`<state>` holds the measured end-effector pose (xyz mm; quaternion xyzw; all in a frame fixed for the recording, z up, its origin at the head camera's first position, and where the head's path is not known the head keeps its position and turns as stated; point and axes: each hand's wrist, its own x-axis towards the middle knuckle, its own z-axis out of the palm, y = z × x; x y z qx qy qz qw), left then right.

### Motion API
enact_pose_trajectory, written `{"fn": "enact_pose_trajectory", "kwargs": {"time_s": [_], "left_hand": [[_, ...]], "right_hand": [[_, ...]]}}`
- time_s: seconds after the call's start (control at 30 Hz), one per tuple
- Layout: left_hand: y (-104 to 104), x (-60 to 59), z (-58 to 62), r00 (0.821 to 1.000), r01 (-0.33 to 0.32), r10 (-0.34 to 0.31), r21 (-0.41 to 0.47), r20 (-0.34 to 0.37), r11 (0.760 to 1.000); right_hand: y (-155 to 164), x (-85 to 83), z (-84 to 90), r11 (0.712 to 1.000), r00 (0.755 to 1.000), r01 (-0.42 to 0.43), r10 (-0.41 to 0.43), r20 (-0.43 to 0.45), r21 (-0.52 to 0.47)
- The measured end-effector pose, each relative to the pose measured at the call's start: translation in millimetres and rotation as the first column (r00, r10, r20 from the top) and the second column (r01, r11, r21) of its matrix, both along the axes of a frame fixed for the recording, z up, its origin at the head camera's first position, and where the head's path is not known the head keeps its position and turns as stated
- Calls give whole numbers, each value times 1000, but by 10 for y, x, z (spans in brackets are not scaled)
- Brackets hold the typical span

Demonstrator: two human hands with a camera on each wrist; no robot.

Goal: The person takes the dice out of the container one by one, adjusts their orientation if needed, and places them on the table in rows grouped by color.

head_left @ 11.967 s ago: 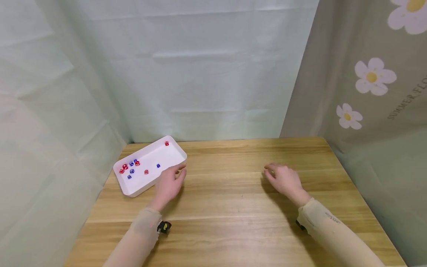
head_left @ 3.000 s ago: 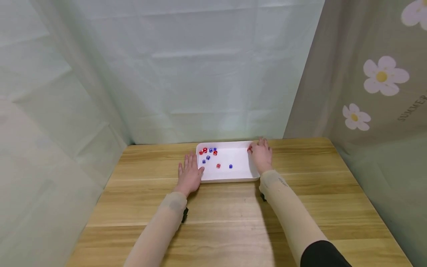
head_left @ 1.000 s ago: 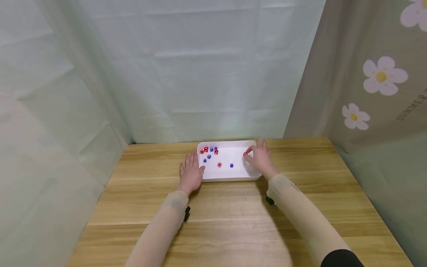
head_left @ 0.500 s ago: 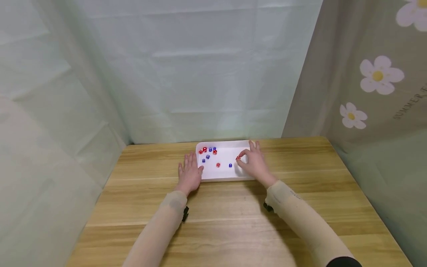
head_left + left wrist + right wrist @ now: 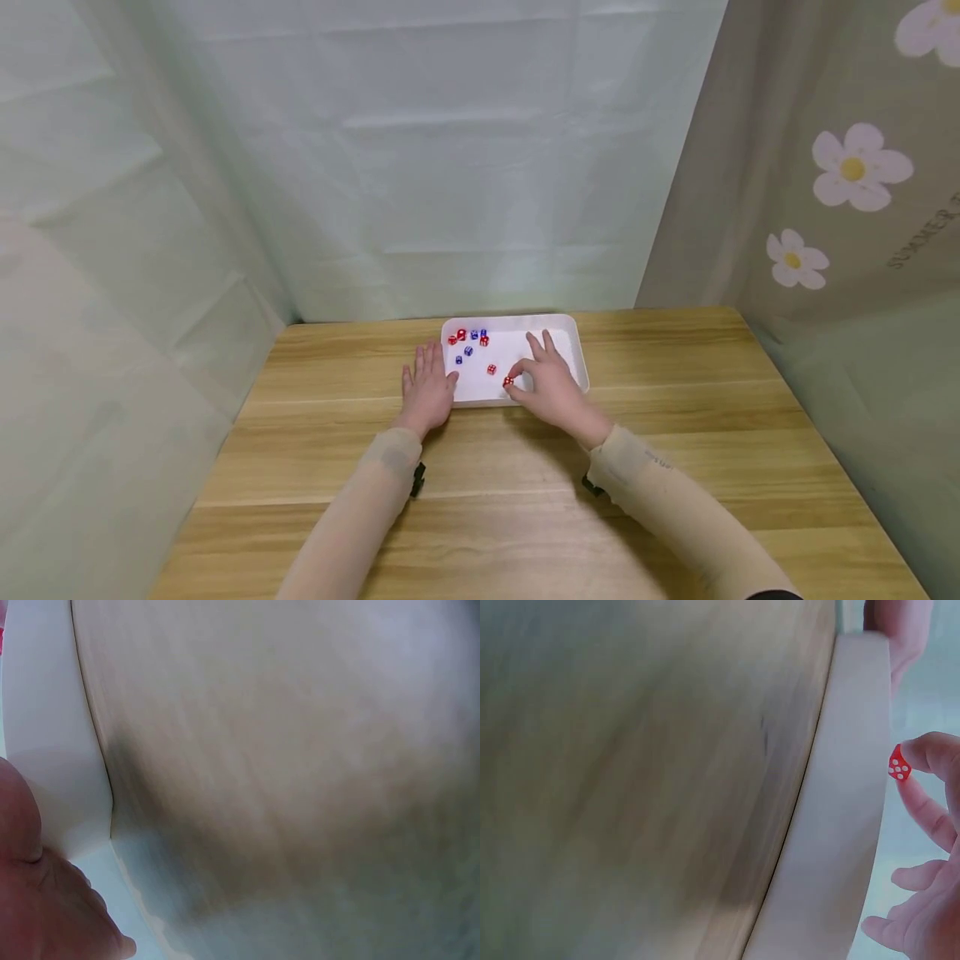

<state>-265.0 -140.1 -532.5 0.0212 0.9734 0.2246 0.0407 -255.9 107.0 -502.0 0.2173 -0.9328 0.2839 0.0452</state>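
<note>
Red translucent die (image 5: 507, 381), small cube with white pips, pinched between thumb and fingertip of the right hand (image 5: 552, 387) above the near edge of the white tray (image 5: 577, 350); same die seen close from the right wrist (image 5: 898, 764), three pips plain on one face, held just past the tray's rounded lip (image 5: 851, 787). Remaining fingers of that hand loosely spread over the tray floor. Left hand (image 5: 428, 389) flat on the surface (image 5: 675, 433), fingers straight and together, fingertips touching the tray's left wall; from the left wrist only a blurred palm (image 5: 45, 900) beside smooth white plastic (image 5: 45, 735). Shallow rectangular tray, glossy, corners rounded, lying at the far middle of the surface. Inside, toward the far left corner, a loose cluster of red and blue dice (image 5: 468, 337), with one more red die (image 5: 491, 368) apart and nearer. Warm wood-grain surface, lengthwise planks, matte. Pale creased fabric backdrop (image 5: 450, 150) behind; flower-printed cloth (image 5: 840, 192) to the right.
</note>
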Motion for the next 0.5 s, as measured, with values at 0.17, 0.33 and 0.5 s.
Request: {"fn": "enact_pose_trajectory", "kwargs": {"time_s": [0.17,0.33,0.5], "left_hand": [[-3,-2,2,1000,3,-3,10,0,1000],[-6,-1,11,1000,5,-5,10,5,1000],[-4,-1,4,1000,1,-1,7,3,1000]], "right_hand": [[-97,103,-30,999,999,-45,45,-19,10],[-171,173,-38,997,995,-80,81,-59,8],[-238,230,-51,991,990,-121,124,-71,52]]}}
